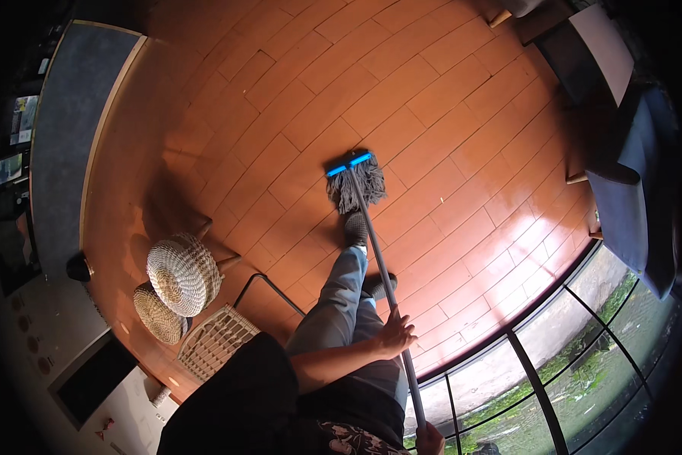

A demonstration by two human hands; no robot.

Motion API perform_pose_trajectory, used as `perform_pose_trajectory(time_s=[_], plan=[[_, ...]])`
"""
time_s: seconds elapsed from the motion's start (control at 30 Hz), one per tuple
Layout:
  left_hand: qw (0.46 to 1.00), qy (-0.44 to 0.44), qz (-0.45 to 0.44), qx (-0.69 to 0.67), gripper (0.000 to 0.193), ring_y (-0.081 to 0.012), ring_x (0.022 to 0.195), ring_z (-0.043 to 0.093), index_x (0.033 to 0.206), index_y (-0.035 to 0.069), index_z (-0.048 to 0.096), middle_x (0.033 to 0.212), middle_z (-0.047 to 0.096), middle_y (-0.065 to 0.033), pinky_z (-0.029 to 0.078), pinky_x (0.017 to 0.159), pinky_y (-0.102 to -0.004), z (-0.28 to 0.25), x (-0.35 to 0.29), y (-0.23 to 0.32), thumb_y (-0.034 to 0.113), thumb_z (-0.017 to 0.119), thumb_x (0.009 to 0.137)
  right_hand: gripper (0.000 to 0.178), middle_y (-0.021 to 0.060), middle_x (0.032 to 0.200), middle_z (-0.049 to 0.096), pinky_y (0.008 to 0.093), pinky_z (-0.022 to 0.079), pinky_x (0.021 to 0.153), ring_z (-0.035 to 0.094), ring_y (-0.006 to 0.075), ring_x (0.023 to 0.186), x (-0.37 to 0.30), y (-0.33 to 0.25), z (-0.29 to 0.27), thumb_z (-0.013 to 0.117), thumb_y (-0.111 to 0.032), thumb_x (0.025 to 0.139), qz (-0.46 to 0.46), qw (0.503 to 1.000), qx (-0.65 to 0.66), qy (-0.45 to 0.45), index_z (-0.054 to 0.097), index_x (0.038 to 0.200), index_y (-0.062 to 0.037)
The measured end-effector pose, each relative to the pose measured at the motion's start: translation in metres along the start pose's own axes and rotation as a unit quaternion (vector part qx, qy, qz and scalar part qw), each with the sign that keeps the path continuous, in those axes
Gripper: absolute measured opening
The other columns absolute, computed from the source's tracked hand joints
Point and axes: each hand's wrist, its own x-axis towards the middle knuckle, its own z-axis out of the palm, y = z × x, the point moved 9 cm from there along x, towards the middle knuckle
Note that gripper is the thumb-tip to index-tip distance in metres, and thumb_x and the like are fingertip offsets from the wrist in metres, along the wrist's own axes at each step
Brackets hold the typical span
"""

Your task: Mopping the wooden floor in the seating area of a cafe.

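Observation:
A string mop (367, 189) with grey strands and a bright blue head bar lies on the brown tiled floor, just beyond my feet. Its long grey handle runs back toward me, slanting to the lower right. Partway up that handle, my left hand (395, 336) is closed around it, some fingers loosely extended. Close to the lower edge of the view, my right hand (430, 440) wraps the upper end of the handle; part of this hand is cut off. My forward foot (354, 229) in a dark shoe is beside the strands, touching or nearly touching them.
Two woven stools (183, 273) and a woven-seat chair (218, 341) with a black metal leg stand at left. Beyond them runs a long dark-topped counter (75, 121). Grey-blue chairs (617, 205) line the right side. Black-framed glass (519, 356) borders the lower right.

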Motion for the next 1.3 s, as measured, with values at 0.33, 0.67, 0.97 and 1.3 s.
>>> perform_pose_trajectory(time_s=[0.33, 0.67, 0.97, 1.3], plan=[[0.956, 0.066, -0.141, 0.247, 0.014, -0.0387, 0.137, 0.034, 0.086, 0.012, 0.072, 0.118, 0.06, -0.0126, 0.021, 0.11, -0.0615, -0.176, 0.051, -0.256, 0.021, 0.062, 0.08, 0.031, 0.0179, 0.066, 0.055, 0.0387, 0.044, 0.056, 0.051, 0.0192, 0.058, 0.205, -0.198, 0.107, 0.059, -0.029, 0.093, -0.069, 0.992, 0.104, -0.015, 0.064, 0.107, -0.0014], [0.987, -0.092, 0.052, 0.122, 0.015, -0.0418, 0.13, 0.036, 0.085, 0.013, 0.068, 0.112, 0.058, -0.0103, 0.012, 0.095, -0.0847, 0.025, 0.016, -0.044, 0.022, 0.056, 0.084, 0.021, 0.0048, 0.055, 0.05, 0.0311, 0.04, 0.047, 0.048, 0.0092, 0.052, 0.037, 0.005, 0.065, 0.056, -0.021, 0.092, 0.033, 0.995, 0.083, 0.031, 0.062, 0.086, -0.0028], [0.98, -0.138, 0.096, 0.103, 0.014, -0.0436, 0.142, 0.019, 0.088, 0.017, 0.073, 0.136, 0.048, -0.012, 0.01, 0.107, -0.0739, 0.036, 0.028, 0.012, 0.023, 0.06, 0.085, 0.025, 0.004, 0.053, 0.05, 0.0323, 0.042, 0.046, 0.054, 0.011, 0.051, -0.003, 0.052, 0.068, 0.053, -0.025, 0.093, 0.106, 0.987, 0.113, 0.039, 0.06, 0.082, -0.0037], [0.95, -0.118, -0.003, 0.289, 0.009, -0.0351, 0.14, 0.029, 0.078, 0.018, 0.072, 0.121, 0.06, -0.0047, 0.016, 0.108, -0.0699, -0.062, 0.118, -0.129, 0.015, 0.063, 0.079, 0.029, 0.0218, 0.07, 0.061, 0.0442, 0.046, 0.059, 0.064, 0.0377, 0.067, 0.144, -0.072, 0.085, 0.056, -0.031, 0.095, -0.045, 0.985, 0.141, 0.091, 0.061, 0.102, -0.0036]])
